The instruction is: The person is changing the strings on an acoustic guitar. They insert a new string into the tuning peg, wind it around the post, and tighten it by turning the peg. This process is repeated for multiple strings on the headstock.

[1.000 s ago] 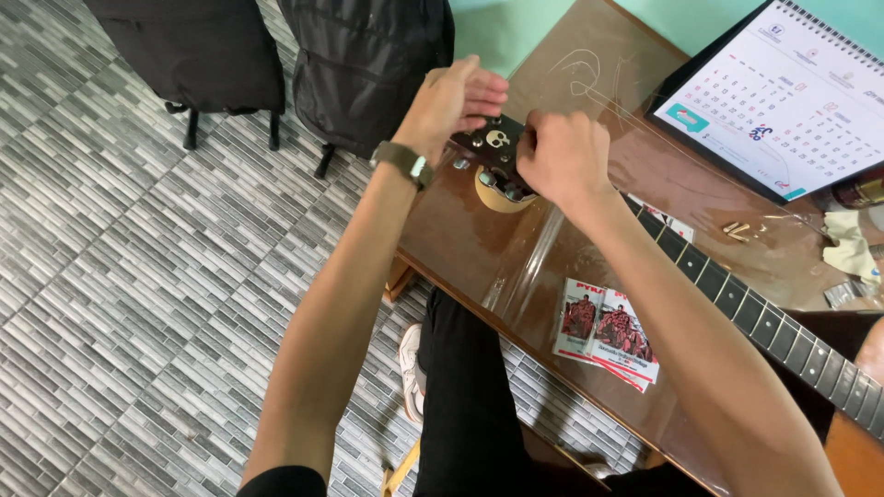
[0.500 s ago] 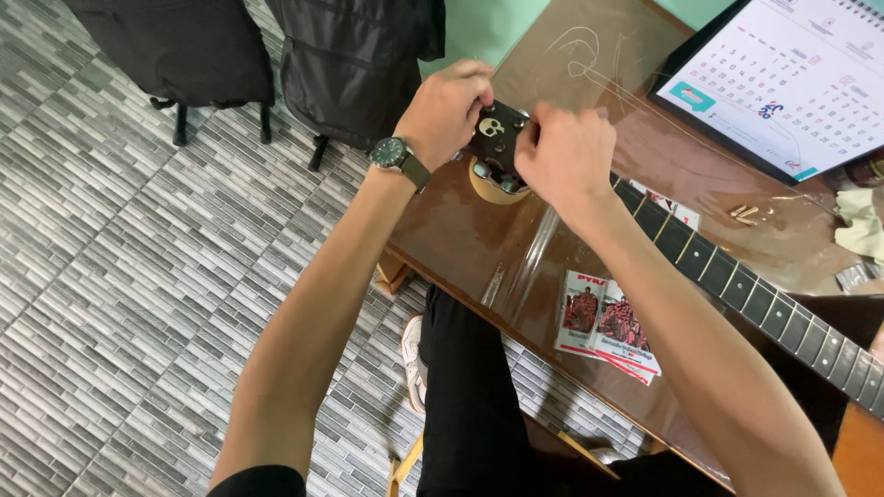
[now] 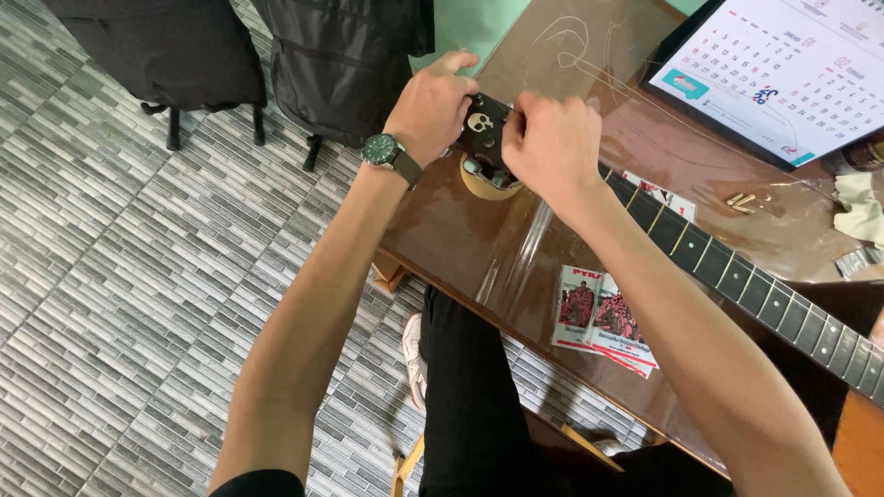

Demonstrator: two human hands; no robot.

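Both hands, left hand (image 3: 431, 103) and right hand (image 3: 551, 145), are gripping the black guitar headstock (image 3: 485, 133); red-and-white packets (image 3: 603, 317) are lying nearby, calendar (image 3: 783, 69) beyond.

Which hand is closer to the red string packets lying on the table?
The right hand. It is at the guitar headstock, above the red string packets; the left hand is farther, beyond the headstock.

A single head-worn view is given, looking steeply down from above the brown table (image 3: 460, 239). The table is seen close, filling the upper right; grey tiled floor (image 3: 120, 276) is shown to its left and below.
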